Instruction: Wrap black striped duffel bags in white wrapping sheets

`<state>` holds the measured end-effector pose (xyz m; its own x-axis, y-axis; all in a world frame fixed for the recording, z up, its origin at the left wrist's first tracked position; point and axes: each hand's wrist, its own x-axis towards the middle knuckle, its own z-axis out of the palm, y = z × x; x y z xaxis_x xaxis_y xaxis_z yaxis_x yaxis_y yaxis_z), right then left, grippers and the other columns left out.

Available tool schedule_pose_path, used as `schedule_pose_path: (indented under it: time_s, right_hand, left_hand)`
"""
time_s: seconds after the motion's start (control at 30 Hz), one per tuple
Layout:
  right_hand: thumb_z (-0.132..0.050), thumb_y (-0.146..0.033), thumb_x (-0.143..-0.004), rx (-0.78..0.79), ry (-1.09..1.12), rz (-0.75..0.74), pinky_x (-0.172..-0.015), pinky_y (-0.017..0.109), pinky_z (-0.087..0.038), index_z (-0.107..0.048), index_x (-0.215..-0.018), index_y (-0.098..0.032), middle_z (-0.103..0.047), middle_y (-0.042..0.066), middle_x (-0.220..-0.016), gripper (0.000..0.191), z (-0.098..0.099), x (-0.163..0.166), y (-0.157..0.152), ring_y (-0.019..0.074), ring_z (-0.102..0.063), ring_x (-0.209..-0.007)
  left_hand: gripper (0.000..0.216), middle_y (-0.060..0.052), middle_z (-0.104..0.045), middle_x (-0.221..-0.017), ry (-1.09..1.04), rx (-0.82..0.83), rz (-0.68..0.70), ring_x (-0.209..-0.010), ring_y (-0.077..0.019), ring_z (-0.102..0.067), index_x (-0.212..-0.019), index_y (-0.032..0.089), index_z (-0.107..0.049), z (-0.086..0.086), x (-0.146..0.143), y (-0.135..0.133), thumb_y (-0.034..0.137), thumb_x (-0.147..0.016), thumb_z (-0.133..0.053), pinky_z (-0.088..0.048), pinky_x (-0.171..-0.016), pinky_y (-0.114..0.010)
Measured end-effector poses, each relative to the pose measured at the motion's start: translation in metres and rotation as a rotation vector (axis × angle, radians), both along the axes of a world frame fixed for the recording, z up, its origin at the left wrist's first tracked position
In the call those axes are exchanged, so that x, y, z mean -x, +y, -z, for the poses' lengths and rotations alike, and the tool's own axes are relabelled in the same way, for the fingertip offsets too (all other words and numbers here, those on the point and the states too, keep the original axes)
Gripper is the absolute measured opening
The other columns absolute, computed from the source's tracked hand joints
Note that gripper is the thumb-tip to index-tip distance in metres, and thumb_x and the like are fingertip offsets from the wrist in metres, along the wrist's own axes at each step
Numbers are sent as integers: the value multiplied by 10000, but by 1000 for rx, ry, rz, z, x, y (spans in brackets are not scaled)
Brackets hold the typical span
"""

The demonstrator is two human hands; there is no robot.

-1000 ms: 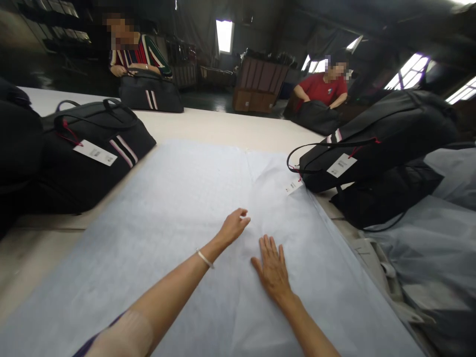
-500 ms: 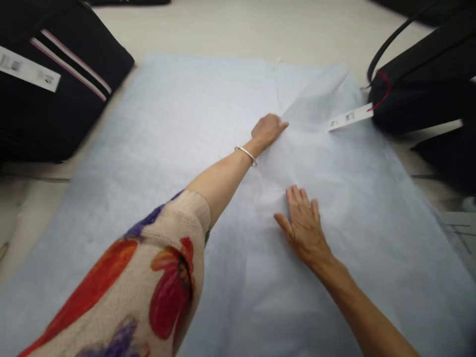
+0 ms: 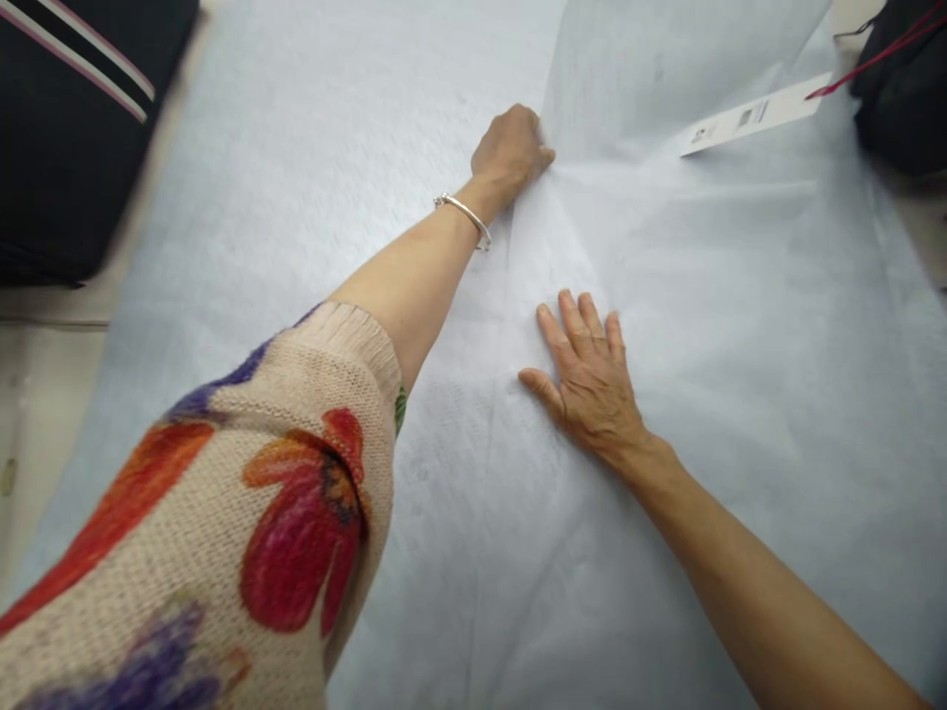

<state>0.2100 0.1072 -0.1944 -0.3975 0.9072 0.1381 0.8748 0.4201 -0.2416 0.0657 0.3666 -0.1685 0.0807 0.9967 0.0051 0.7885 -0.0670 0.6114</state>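
Note:
A large pale blue-white sheet of thin fabric (image 3: 311, 177) lies spread over the table. My left hand (image 3: 510, 148), with a silver bangle on the wrist, reaches far forward and is closed in a pinch on the edge of the top sheet (image 3: 666, 59), which lifts slightly there. My right hand (image 3: 588, 370) lies flat and open on the sheet, fingers stretched out, pressing it down nearer to me.
A black bag with pink and white stripes (image 3: 66, 128) sits at the upper left on the table. Another black bag (image 3: 899, 99) is at the upper right, with a red cord and a white hang tag (image 3: 747, 116) lying on the sheet.
My head has tilted down and closer. My left hand has reached farther forward and closed on the sheet's edge, which now lifts. My right hand stays flat on the sheet.

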Motion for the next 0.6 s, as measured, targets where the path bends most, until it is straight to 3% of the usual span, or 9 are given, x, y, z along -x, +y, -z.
schedule_pose_path:
  time_s: [0.27,0.37,0.43,0.5,0.6]
  right_hand:
    - [-389,-678,-934,22,-40,-49,-1177,599,-119,-369,-1494,-243,-258,111,-1591,709,-4,2,3,325,-140,-1482]
    - [-431,-659,-930,34,-44,-37,-1175,602,-133,-391,-1484,-257,-275,98,-1586,686,-5,3,4,327,-166,-1475]
    - [-466,-643,-924,31,-26,-28,-1176,601,-134,-408,-1476,-265,-280,93,-1585,671,-4,3,4,326,-174,-1472]
    - [-494,-635,-915,37,8,-19,-1182,594,-121,-414,-1472,-281,-282,85,-1585,665,-2,3,4,318,-168,-1476]
    - [-523,-645,-897,65,73,12,-1190,590,-82,-419,-1467,-296,-281,79,-1585,675,-1,7,3,305,-149,-1482]
  left_hand:
    - [92,-79,-654,-859,-13,-21,22,-901,-231,-637,-839,126,-662,8,6,9,210,-815,-693,-497,-843,-383]
    - [210,-107,-662,-969,8,-86,-32,-954,-270,-627,-975,139,-646,2,9,1,182,-787,-731,-503,-866,-406]
    - [385,-142,-621,-1145,46,-257,-65,-1069,-302,-591,-1149,146,-581,-8,13,-17,178,-796,-732,-483,-931,-434]
    - [414,-146,-582,-1235,101,-452,37,-1165,-307,-545,-1244,162,-520,-19,18,-48,198,-859,-666,-446,-1004,-445]
    - [299,-97,-632,-1210,235,-478,466,-1184,-262,-553,-1249,217,-550,-24,33,-108,243,-958,-489,-440,-1027,-419]
